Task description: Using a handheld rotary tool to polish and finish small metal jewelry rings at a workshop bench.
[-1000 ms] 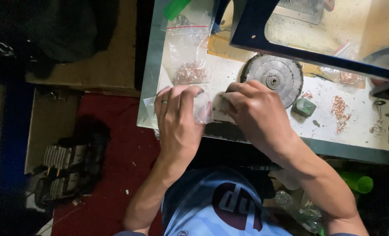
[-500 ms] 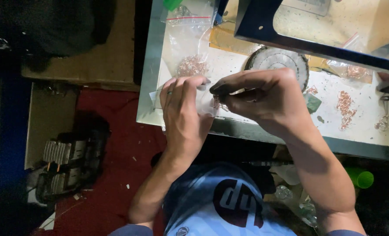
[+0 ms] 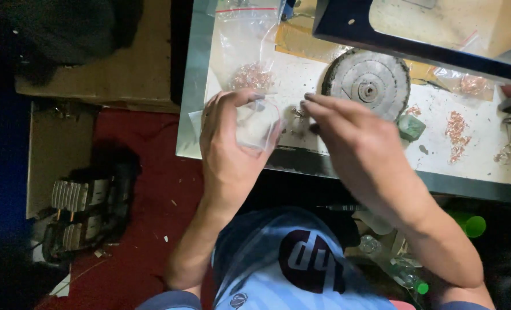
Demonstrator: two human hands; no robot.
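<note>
- Since half a second ago the two hands have drawn apart: the right hand (image 3: 359,146) no longer overlaps the left and has slid off toward 3 o'clock, and the small clear bag (image 3: 255,123) now shows plainly.
- The left hand (image 3: 232,143) is curled about the small clear bag, thumb on one side and fingers on the other, holding it up just above the near edge of the table (image 3: 193,115); the bag's mouth faces 3 o'clock.
- The right hand is loosely open, fingers stretched toward 9 o'clock with the tips close to the bag's mouth. A few tiny pieces (image 3: 297,112) show between the fingertips and the bag; whether the fingers pinch any of them I cannot tell.
- At 12 o'clock from the left hand lies a larger clear zip bag (image 3: 245,34) flat on the table, with a heap of small copper-coloured bits (image 3: 252,76) at its lower end.
- At 1 o'clock from the right hand lies a round grey toothed disc (image 3: 369,86), just beyond the knuckles.
- At 3 o'clock from the right hand are a small green block (image 3: 410,127) and, farther out, a loose scatter of copper shavings (image 3: 455,133).
- Past the disc, at 12 o'clock, a dark blue frame (image 3: 416,53) runs across the table.
- Off the table, at 8 o'clock from the left hand, a pair of sandals (image 3: 86,215) rests on the red floor (image 3: 152,218).
</note>
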